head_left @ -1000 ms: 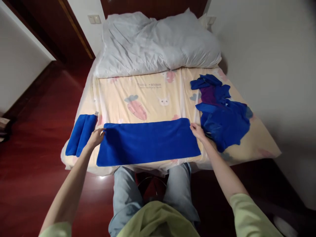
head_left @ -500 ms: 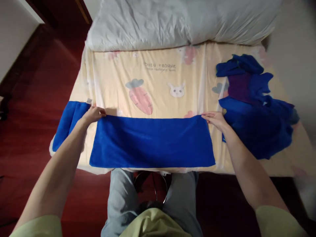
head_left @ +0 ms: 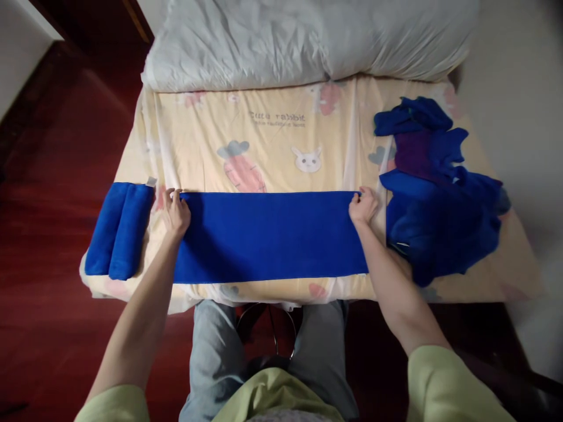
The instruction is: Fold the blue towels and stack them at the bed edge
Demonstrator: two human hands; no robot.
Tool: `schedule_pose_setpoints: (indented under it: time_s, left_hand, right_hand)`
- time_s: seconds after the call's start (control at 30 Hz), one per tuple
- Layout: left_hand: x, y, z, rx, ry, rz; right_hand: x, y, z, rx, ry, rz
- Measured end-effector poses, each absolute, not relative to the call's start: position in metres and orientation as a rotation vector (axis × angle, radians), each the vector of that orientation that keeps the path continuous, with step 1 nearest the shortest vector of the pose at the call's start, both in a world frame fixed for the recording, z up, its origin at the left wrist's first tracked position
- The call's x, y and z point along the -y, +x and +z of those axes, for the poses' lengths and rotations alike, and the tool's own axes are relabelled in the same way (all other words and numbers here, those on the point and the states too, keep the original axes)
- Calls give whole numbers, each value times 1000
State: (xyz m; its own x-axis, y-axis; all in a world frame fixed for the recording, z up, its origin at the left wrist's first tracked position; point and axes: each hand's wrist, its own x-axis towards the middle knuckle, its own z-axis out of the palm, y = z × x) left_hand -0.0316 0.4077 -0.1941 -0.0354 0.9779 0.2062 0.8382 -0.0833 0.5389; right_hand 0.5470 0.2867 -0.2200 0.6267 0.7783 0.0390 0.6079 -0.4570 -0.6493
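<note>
A blue cloth (head_left: 272,237) lies flat as a wide rectangle across the front of a bed with a yellow patterned sheet (head_left: 281,152). At its far left corner my left hand (head_left: 176,212) has its fingers closed on the cloth's edge. My right hand (head_left: 364,205) pinches the far right corner in the same way. Left of my left hand are two blue rolled cloths (head_left: 118,228) side by side, a small white tag at their far end. A loose heap of blue cloths (head_left: 444,217), with a purple piece (head_left: 412,152) among them, is right of my right hand.
A thick whitish quilt (head_left: 308,44) is bunched along the far side of the bed. Dark red floor (head_left: 53,234) shows at the left, and a pale wall (head_left: 519,146) stands at the right. My legs are against the front edge.
Both hands and the cloth's far edge have moved slightly away from me. The cloth's near edge has shifted up from the bed's front edge, and it lies flatter. The view has shifted slightly.
</note>
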Motion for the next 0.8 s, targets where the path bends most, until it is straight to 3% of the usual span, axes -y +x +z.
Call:
schedule_pose_setpoints:
  time_s: [0.1, 0.27, 0.57, 0.8]
  left_hand:
    - [-349, -28, -200, -1849, 2093, 799]
    - [-239, -48, -213, -1857, 2188, 589]
    - [-182, -78, -219, -2061, 2020, 514]
    - [-74, -52, -207, -1991, 1939, 577]
  right_hand:
    - [-253, 502, -219, 1343, -2161, 103]
    - [-160, 481, -233, 1735, -2064, 162]
    - [-77, 523, -246, 1656, -2272, 54]
    - [-61, 464, -224, 1213, -2240, -102]
